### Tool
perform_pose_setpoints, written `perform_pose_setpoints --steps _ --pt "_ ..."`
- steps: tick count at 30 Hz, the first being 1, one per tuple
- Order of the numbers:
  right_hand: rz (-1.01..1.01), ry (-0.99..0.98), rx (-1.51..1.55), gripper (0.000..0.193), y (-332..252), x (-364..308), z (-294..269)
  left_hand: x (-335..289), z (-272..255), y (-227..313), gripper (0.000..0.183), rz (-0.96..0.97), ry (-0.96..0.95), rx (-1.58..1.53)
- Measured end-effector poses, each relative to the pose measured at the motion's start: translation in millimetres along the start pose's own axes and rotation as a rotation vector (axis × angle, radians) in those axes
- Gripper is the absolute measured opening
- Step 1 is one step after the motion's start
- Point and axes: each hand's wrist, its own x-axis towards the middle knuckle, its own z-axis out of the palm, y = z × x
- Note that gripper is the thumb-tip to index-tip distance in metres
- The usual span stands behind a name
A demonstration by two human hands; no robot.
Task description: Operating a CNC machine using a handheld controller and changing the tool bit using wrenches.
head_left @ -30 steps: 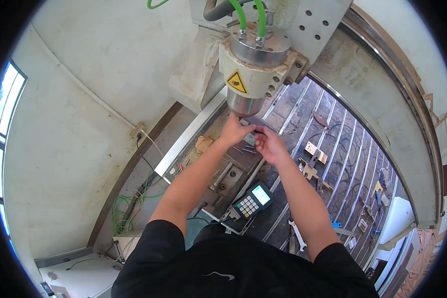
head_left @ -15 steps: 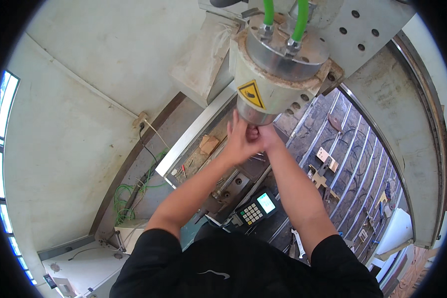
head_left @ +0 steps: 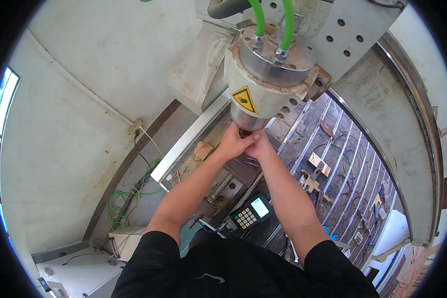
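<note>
Far left, one bright window (head_left: 1, 119) curved along the rim of the view, and below it to the right came the floor, with one loose tangle of green cable (head_left: 117, 204) there. Beside that sat one pale box (head_left: 131, 242), its inside hidden from us. Up the wall, one black plug (head_left: 137, 133) was seated in a socket, its cord dropping away. Moving right, over a long white rail, and there lay a tan block (head_left: 202, 150), near one threaded screw (head_left: 222, 187) running into a dark metal clamp block.

Then the centre of it all: two bare hands, together! The left hand (head_left: 233, 143) and the right hand (head_left: 258, 145) met right under the nose of one spindle (head_left: 270, 89), thumbs close, fingers mostly hidden; whether they were clamped on anything, we could not tell. The spindle hung directly above them, one yellow warning triangle on its side, two green hoses (head_left: 286, 25) rising from its top. Just below the hands, a few thin metal rods (head_left: 252, 162) lay on a brown plate, and nearer the body rested one handheld controller (head_left: 251, 212), screen lit.

Out right, the slotted table (head_left: 350, 171) carried one cross-shaped block (head_left: 310, 184) and, just beside it, one copper-coloured plate (head_left: 320, 164).
</note>
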Motion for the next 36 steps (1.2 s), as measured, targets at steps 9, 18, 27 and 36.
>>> perform_pose_setpoints --steps 9,18,27,36 --pt "0.074 0.014 0.004 0.032 -7 -31 -22 -2 -2 -5 0.042 0.031 0.059 0.119" --pt "-0.298 0.256 -0.429 0.024 9 -139 -56 17 -10 -19 0.026 0.061 0.197 0.455" --pt "-0.637 0.825 -1.462 0.032 84 -286 -198 27 -23 3 0.029 0.174 0.148 0.603" --pt "-0.7 0.787 -1.665 0.026 167 -347 -222 27 -20 -9 0.026 0.148 0.119 0.472"
